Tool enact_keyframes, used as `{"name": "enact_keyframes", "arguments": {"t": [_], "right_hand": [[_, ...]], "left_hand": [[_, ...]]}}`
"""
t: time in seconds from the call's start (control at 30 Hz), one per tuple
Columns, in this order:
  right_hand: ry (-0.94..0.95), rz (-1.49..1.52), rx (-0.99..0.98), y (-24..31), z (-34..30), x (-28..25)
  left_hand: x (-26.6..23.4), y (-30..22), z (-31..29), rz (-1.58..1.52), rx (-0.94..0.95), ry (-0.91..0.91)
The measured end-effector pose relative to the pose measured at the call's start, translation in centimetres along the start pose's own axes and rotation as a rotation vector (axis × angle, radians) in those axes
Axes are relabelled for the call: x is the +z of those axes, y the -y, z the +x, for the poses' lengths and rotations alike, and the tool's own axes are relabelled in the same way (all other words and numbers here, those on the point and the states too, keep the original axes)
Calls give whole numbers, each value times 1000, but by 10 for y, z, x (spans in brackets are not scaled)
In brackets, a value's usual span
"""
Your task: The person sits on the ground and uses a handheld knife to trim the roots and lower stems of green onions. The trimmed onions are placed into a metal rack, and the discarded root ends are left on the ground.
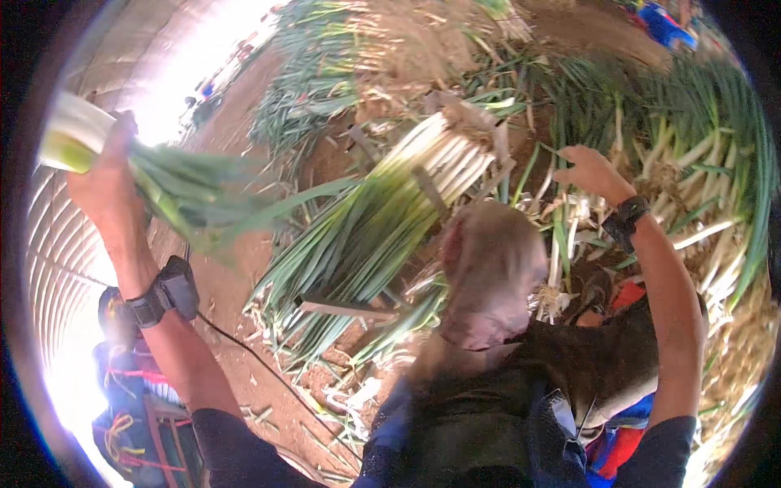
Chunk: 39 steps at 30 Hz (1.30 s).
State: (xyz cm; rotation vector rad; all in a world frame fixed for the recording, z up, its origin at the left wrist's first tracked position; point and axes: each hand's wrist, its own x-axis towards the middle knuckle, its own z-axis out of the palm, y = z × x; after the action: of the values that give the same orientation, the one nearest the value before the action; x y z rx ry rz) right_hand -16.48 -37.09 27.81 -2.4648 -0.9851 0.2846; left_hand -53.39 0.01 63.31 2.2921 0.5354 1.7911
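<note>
My left hand (pixel 110 183) is raised at the far left, its fingers wrapped round a thick bunch of long green onions (pixel 187 183). The white stalk end points outward to the left, and the green leaves, smeared by motion, trail to the right. My right hand (pixel 592 173) hangs over loose onions and trimmings on the right. Its fingers are apart and nothing shows in them, though a thin green leaf lies close to the fingertips. Between the hands, a large pile of green onions (pixel 390 199) rests slanted in a low wooden frame (pixel 346 307), white ends toward the upper right.
Untrimmed onions (pixel 716 154) with roots are heaped along the right. More onions (pixel 305 73) lie in rows at the back left. A dark cable (pixel 252 350) runs over the earth floor. A ribbed tunnel wall (pixel 65 236) curves along the left, beside a strapped dark bag (pixel 142 407).
</note>
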Motion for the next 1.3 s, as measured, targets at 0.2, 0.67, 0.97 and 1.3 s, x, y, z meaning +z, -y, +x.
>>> {"name": "enact_keyframes", "arguments": {"t": [0.2,0.67,0.97,1.3], "right_hand": [[248,9,82,-40,26,87],[300,-160,389,-262,-102,255],[427,-137,706,-161,-62,343],[-83,291,515,-98,-61,325]], "left_hand": [[-7,109,-27,965,167,480],[287,279,-337,440,35,1321],[348,287,-352,481,167,1539],[259,84,-226,83,-95,1268]]}}
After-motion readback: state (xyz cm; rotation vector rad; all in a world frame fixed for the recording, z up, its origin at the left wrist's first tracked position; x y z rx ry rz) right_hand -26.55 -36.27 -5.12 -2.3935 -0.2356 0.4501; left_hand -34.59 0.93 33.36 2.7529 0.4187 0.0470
